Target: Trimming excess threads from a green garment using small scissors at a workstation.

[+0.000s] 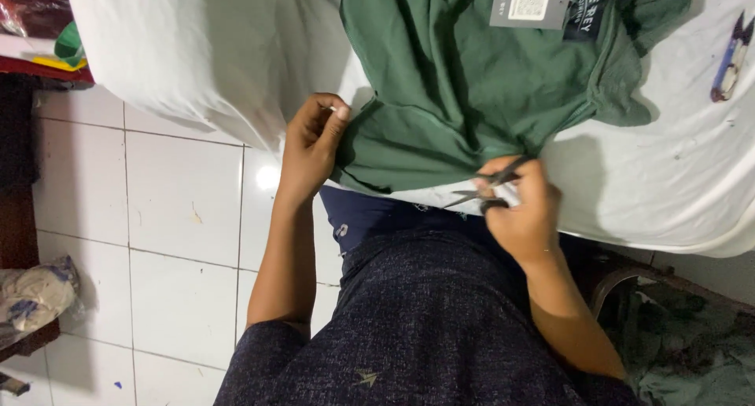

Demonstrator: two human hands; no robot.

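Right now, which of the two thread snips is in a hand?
The dark snips in the right hand, at the green garment's lower edge. The other snips, purple-handled, lie untouched on the white cloth at far right.

The scene is lit evenly and fairly brightly from overhead. A round glare spot is seen on the floor tiles [268, 176], where a lamp is reflected. The white cloth [212, 52] is close to overexposed, with folds only faintly marked. Soft shadows are cast under the green garment [456, 84] and beneath the table edge at lower right, where detail is lost in darkness. The right hand [523, 209] and scissors [487, 187] are slightly blurred. Overall sharpness is moderate, and compression softness is noticed.
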